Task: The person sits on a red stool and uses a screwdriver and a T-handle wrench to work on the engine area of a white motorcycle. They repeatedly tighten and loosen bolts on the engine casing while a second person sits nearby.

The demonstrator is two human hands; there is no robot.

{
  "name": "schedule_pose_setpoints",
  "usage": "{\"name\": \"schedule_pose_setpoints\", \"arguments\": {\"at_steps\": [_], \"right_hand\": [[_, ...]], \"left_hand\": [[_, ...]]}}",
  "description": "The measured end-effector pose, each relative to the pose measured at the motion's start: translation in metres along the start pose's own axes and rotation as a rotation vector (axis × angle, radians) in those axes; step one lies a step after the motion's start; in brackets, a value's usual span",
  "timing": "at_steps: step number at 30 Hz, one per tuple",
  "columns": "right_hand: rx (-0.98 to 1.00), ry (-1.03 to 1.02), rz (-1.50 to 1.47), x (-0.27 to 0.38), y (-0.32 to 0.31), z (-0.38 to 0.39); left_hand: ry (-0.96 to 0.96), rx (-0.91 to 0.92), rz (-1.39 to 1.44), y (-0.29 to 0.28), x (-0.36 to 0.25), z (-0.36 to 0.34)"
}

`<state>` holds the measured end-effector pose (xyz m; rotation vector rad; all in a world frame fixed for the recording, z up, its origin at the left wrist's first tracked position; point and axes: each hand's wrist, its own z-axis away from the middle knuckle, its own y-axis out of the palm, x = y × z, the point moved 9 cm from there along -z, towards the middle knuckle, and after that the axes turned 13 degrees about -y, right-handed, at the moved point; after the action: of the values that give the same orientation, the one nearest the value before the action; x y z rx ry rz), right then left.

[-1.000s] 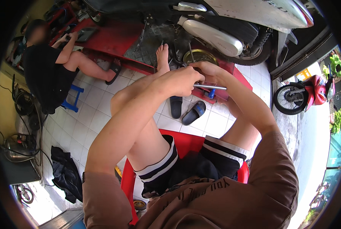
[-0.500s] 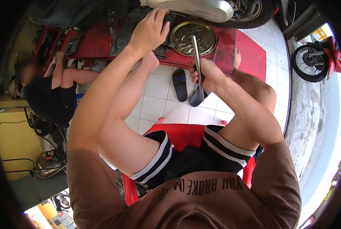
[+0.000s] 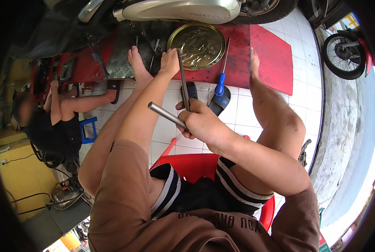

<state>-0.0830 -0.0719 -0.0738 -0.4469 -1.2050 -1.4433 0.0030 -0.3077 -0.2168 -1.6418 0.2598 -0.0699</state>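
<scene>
My right hand [image 3: 202, 124] is closed around a thick metal bar [image 3: 164, 113], which points up and left from the fist. A thinner metal rod [image 3: 182, 80] runs from the same hand away to my left hand. Whether bar and rod are one tool is hidden by my fingers. My left hand [image 3: 169, 63] is at the near-left edge of a round gold tray [image 3: 210, 50], fingers bunched beside the rod's far end. What they pinch cannot be made out. Right of the tray lies a blue-handled screwdriver [image 3: 221, 82], handle over the platform's edge.
A red platform [image 3: 271, 54] with a treadplate strip [image 3: 122, 54] carries the tray and loose tools. A motorcycle with a silver cover [image 3: 183, 10] stands beyond. Black sandals [image 3: 217, 103] lie on the tiles. At left sits another person [image 3: 53, 117] near a blue stool [image 3: 88, 130].
My left hand has come down from beside the silver cover to the tray's edge, its fingers closing. My right hand has moved left and nearer, and the bar has tilted from upright.
</scene>
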Motion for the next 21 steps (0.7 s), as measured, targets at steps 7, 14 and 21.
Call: {"name": "schedule_pose_setpoints", "arguments": {"at_steps": [7, 14, 21], "right_hand": [[-0.027, 0.051, 0.033, -0.012, -0.006, -0.009], [-0.067, -0.166, 0.466, -0.007, -0.016, -0.026], [-0.069, -0.246, 0.689, 0.006, -0.015, -0.033]], "left_hand": [[-0.054, -0.062, -0.03, 0.017, 0.002, -0.01], [-0.379, 0.025, 0.527, 0.011, 0.042, -0.025], [-0.62, 0.704, 1.89, 0.03, 0.051, -0.004]]}}
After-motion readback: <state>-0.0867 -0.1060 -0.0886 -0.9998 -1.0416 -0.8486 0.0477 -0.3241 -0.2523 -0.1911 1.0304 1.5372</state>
